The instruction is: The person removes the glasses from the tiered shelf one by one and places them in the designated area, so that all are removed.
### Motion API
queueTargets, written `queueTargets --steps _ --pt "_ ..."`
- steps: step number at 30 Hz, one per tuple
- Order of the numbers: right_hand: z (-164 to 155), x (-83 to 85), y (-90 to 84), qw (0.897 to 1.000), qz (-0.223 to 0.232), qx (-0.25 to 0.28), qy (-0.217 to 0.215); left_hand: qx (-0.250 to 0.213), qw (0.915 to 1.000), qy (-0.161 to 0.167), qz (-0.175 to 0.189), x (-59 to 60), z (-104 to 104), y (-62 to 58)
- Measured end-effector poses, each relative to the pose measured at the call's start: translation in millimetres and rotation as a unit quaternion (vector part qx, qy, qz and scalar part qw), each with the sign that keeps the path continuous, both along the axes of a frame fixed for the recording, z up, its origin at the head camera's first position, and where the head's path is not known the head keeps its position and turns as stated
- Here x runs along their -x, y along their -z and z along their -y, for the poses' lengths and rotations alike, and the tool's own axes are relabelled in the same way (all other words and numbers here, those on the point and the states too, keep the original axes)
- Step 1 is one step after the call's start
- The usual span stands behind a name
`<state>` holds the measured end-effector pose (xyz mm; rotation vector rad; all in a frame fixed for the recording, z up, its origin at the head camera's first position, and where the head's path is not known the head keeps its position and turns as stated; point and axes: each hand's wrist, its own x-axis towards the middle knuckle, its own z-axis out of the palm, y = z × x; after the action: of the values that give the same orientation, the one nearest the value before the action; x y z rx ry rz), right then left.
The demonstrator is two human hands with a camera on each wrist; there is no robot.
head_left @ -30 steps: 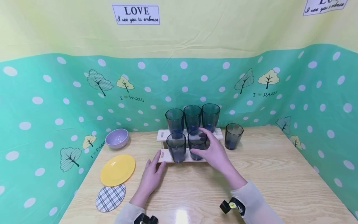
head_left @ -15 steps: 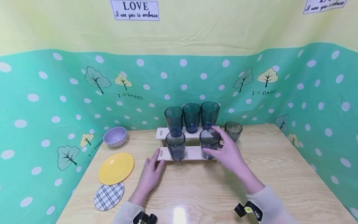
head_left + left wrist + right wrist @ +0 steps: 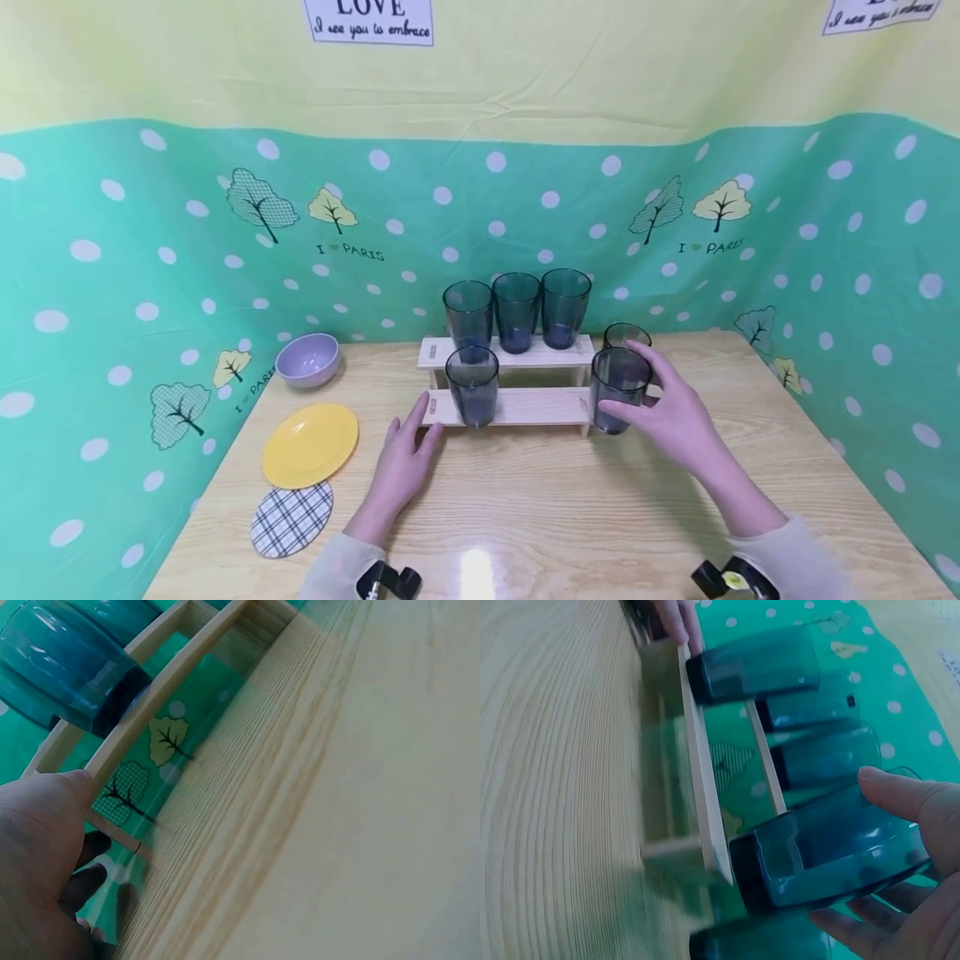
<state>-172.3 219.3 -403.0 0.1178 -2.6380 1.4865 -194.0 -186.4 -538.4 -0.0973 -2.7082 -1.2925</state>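
While the right hand [image 3: 678, 414] wraps its fingers round a blue tumbler [image 3: 618, 390] at the two-tier wooden rack's [image 3: 517, 406] three o'clock end, a careless swing could topple the neighbouring tumbler [image 3: 626, 336] at one o'clock; the left hand [image 3: 403, 465] rests flat, fingers spread, against the rack's nine o'clock end.

A lavender bowl [image 3: 307, 360] is sitting at the far left of the wooden table [image 3: 570, 525], by the backdrop. Nearer, a yellow plate [image 3: 311, 444] is lying flat, and a plaid coaster [image 3: 292, 518] is resting just in front of it, perhaps touching its rim. A green dotted backdrop [image 3: 150, 275] is hanging behind, with a LOVE sign [image 3: 368, 21] showing above.
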Motion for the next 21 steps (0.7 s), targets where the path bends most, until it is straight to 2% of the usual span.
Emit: queueTargets --steps 11,16,21 --pt "-45.9 -4.2 -2.3 0.997 -0.018 -0.066 0.035 0.003 1.0 0.002 -0.006 -0.2 0.8 0.9" --pt "-60.9 -0.3 -0.5 0.996 -0.029 -0.077 0.045 0.002 1.0 0.002 -0.006 -0.1 1.0 1.5" --pt "-75.8 6.0 5.3 0.994 -0.019 -0.086 0.064 0.002 0.9999 0.003 -0.01 1.0 1.4 3.2"
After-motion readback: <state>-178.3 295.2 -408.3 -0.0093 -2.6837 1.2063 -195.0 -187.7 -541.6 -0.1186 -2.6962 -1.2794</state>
